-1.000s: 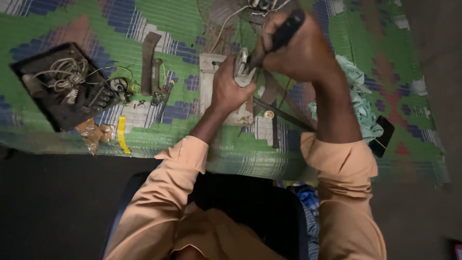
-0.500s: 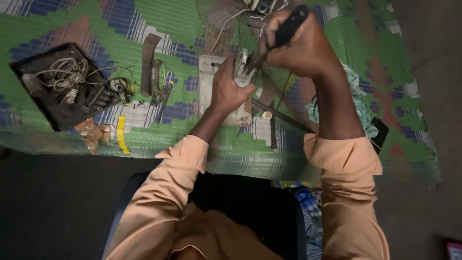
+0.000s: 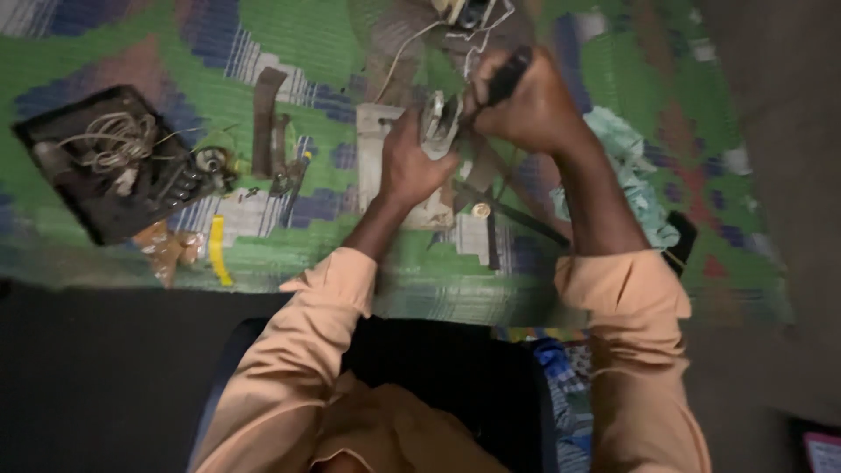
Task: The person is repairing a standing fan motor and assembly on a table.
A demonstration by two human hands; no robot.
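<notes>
While you work above the green, blue-checked woven mat (image 3: 307,35), steady the small pale metal part (image 3: 435,123) clamped in your left hand (image 3: 412,166); keep your right hand (image 3: 534,109) closed around the black-handled screwdriver (image 3: 508,74), tip squarely seated.

Dim, warm light falls unevenly over the green mat (image 3: 298,35). Everything looks soft and slightly blurred. Below the mat, the floor sinks into deep shadow.

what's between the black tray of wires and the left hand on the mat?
Head view: between the black tray and the left hand lie a small round metal part, two dark flat metal strips and pliers on the mat.
</notes>
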